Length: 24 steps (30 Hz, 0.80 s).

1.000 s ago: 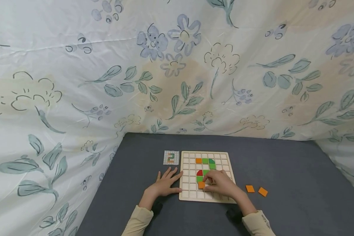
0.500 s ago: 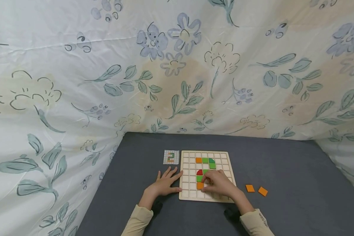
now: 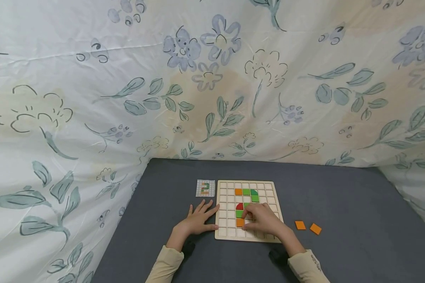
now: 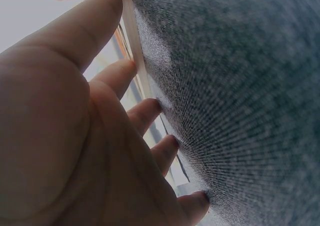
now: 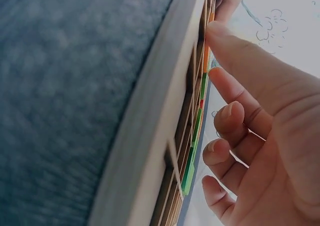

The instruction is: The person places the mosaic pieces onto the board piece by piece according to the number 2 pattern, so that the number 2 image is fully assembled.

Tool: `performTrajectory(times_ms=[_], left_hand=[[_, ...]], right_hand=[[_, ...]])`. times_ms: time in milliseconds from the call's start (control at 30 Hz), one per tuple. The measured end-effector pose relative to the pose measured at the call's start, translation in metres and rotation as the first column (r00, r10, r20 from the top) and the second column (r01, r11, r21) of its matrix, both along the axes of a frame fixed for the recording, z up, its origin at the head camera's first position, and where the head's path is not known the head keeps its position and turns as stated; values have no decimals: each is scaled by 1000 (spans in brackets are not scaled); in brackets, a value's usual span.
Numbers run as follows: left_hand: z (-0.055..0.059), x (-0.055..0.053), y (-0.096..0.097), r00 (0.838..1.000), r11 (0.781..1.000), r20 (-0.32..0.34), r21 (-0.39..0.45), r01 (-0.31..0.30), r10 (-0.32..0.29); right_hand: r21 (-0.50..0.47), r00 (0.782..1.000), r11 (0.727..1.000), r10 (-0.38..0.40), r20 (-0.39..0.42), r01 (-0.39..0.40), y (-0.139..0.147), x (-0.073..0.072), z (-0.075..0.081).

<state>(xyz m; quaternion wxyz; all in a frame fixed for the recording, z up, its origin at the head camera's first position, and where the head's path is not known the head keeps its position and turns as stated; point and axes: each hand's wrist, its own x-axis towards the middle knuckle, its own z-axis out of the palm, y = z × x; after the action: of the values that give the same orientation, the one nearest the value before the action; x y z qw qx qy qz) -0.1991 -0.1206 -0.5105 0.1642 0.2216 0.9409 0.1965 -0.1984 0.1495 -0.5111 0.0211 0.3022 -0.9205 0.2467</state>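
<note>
A square wooden grid board point(image 3: 224, 232) lies on the dark table. My left hand point(image 3: 196, 222) rests at its left edge with fingers spread; in the left wrist view, the thumb point(image 4: 95, 23) and index fingertip meet the board's side. Over the board's lower middle, my right hand point(image 3: 263, 220) pinches an orange tile point(image 3: 240, 223) at its right side between thumb and index finger. That tile lies in a cell right below a green tile point(image 3: 239, 214) and a red quarter-round tile point(image 3: 239, 206). The right hand partly hides another green tile point(image 3: 246, 205) and several cells.
Farther up the board sit an orange tile point(image 3: 238, 192), green square tiles point(image 3: 246, 192) and a green rounded tile point(image 3: 254, 192). A small pattern card point(image 3: 205, 188) lies left of the board. Two loose orange tiles point(image 3: 300, 225) lie to its right. Floral cloth point(image 3: 212, 118) hangs behind.
The right hand has shifted slightly left with the orange tile, which now lies squarely in line under the green one. The left hand has stayed in place.
</note>
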Motion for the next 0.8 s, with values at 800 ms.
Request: performTrajectory(times_ms=[800], left_hand=[[2,1,0,1000,1000,-14,9,9,-9]], right_hand=[[-5,1000,1000,-27,-12,27,21,1,-1]])
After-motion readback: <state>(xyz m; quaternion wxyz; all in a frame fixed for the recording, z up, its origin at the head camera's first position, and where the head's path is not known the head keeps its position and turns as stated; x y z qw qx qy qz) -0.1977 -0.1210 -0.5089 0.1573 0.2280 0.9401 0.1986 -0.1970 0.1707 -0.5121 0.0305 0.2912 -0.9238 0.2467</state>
